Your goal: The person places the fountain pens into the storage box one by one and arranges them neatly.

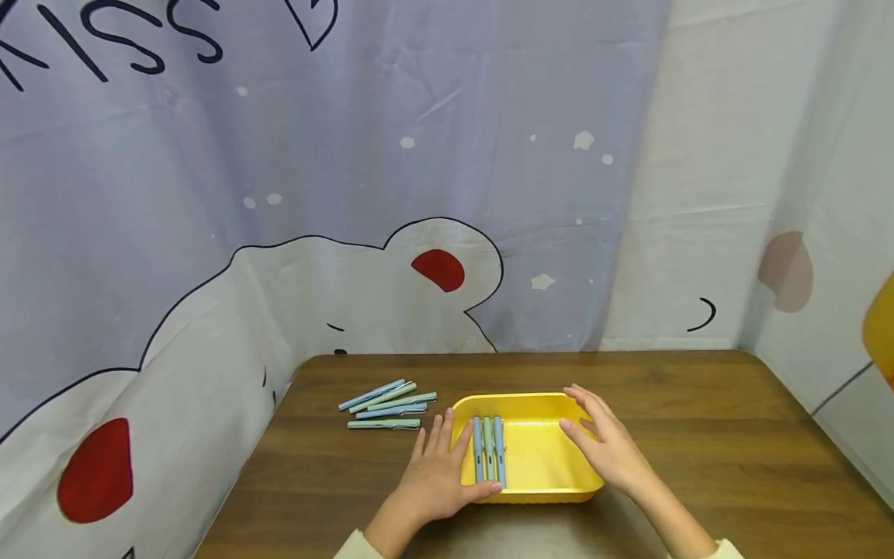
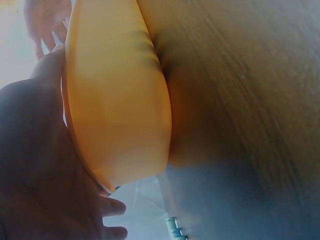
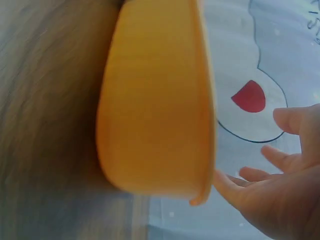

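Note:
A yellow plastic tray (image 1: 548, 458) lies on the table, with three capped pens (image 1: 489, 450), blue, green and blue, side by side along its left part. My left hand (image 1: 431, 480) rests at the tray's left edge with fingers spread and the thumb along the near rim by the pen ends. Over the right rim, my right hand (image 1: 609, 449) has its fingers extended and holds nothing. In the right wrist view, a fingertip of the right hand (image 3: 277, 187) is right at the rim of the tray (image 3: 157, 100). The left wrist view shows the tray's outer wall (image 2: 117, 100) beside the left palm (image 2: 42, 155).
Several blue and green pens (image 1: 391, 400) lie in a loose pile left of the tray, and one green pen (image 1: 382, 425) lies nearest me. The brown wooden table (image 1: 719, 442) ends at a printed curtain (image 1: 545, 194) behind.

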### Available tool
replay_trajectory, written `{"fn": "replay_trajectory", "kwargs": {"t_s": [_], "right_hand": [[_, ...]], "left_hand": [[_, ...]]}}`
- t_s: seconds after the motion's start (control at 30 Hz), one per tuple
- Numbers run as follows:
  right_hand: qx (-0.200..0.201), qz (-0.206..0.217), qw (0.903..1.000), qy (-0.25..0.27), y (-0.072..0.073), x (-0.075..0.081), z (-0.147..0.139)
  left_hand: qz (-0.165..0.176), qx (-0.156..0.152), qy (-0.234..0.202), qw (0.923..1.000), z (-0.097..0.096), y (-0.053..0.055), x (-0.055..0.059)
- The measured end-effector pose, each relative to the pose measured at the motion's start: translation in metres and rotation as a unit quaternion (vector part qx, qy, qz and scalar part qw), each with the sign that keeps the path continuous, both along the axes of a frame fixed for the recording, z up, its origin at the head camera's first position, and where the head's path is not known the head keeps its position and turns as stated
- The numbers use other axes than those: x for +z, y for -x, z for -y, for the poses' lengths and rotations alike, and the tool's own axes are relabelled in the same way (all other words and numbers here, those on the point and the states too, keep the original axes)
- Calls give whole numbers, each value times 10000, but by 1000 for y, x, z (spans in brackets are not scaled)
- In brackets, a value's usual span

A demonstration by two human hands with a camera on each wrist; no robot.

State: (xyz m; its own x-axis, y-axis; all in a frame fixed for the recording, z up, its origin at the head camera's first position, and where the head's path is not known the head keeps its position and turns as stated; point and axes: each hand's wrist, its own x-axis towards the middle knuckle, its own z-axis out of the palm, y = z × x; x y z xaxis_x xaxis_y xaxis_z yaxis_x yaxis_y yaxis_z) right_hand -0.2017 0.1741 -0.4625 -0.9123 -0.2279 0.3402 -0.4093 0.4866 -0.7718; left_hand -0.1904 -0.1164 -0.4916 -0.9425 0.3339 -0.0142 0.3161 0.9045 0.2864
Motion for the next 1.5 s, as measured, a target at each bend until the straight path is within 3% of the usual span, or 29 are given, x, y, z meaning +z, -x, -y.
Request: {"fn": "replay_trajectory", "kwargs": {"t_s": [0.07, 0.17, 0.43, 0.67, 1.23, 1.5], "right_hand": [[-106, -391, 9989, -241, -1, -4, -2], [-230, -623, 9960, -602, 0, -12, -5], [106, -395, 9928, -1126, 0, -32, -11], [38, -298, 9805, -1943, -7, -39, -11], [-86, -482, 9664, -2521, -5, -47, -17], [8, -295, 9656, -2583, -6, -42, -18]], "left_hand": [[24, -15, -5, 10000, 0, 0, 1], [42, -1, -25, 10000, 0, 0, 3], [48, 21, 71, 10000, 3, -1, 5], [72, 17, 152, 9999, 1, -1, 3], [-42, -68, 117, 9999, 1, 0, 0], [-59, -135, 51, 9999, 0, 0, 4]]}}
